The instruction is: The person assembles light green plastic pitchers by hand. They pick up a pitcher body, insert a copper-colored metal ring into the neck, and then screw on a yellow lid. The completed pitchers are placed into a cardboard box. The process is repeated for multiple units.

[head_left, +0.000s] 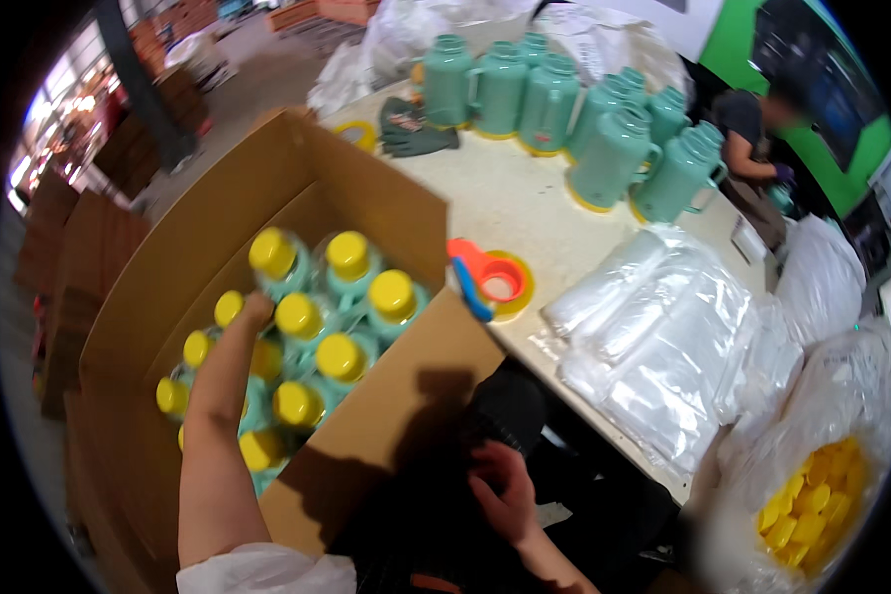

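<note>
My left hand [257, 309] reaches down into an open cardboard box [396, 436], among several teal jugs with yellow caps [299, 317]. It is right beside one yellow cap [229, 308]; its fingers are mostly hidden, so what they grip cannot be made out. The jugs stand upright in rows, some in clear plastic. Close to my lap, outside the box, my right hand [502, 487] is loosely bent, thumb apart from the fingers, with nothing in it.
On the white table [505, 188] stand several uncapped teal jugs [614, 158], a grey glove [416, 129], an orange-red tape dispenser [490, 277] and stacked clear plastic bags [663, 337]. A bag of yellow caps [817, 505] sits at the lower right. Another person [752, 148] works at the far right.
</note>
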`<action>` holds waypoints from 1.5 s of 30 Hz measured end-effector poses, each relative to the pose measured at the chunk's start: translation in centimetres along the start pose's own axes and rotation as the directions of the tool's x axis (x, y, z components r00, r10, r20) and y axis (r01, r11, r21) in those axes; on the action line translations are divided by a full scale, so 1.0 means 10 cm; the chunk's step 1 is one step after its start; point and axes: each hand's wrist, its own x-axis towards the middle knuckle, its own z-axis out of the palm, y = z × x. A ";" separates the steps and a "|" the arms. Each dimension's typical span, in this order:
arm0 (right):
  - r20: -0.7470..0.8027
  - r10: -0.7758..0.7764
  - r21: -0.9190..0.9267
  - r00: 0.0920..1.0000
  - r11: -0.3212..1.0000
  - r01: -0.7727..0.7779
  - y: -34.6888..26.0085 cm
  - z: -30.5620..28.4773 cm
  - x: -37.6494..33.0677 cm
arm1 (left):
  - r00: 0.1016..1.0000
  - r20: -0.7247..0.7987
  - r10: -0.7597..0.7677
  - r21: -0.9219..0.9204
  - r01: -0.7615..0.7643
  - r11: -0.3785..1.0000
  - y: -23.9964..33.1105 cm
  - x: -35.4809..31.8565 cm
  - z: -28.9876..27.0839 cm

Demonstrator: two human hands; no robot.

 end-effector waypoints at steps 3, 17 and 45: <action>-0.277 0.156 0.047 0.948 0.988 -0.148 0.24 -0.67 -0.24 | 0.862 0.103 -0.496 -0.582 0.457 0.672 0.67 0.15 -0.16; -0.267 0.139 -0.019 0.954 0.989 -0.149 0.29 -1.59 0.31 | 0.325 -0.946 0.009 -0.206 -0.620 0.757 4.51 1.24 -5.99; -0.985 0.002 0.146 -0.173 0.547 -0.824 -0.35 -2.58 -5.40 | 0.469 -0.234 0.851 -0.958 0.036 -0.284 5.62 -2.51 -3.48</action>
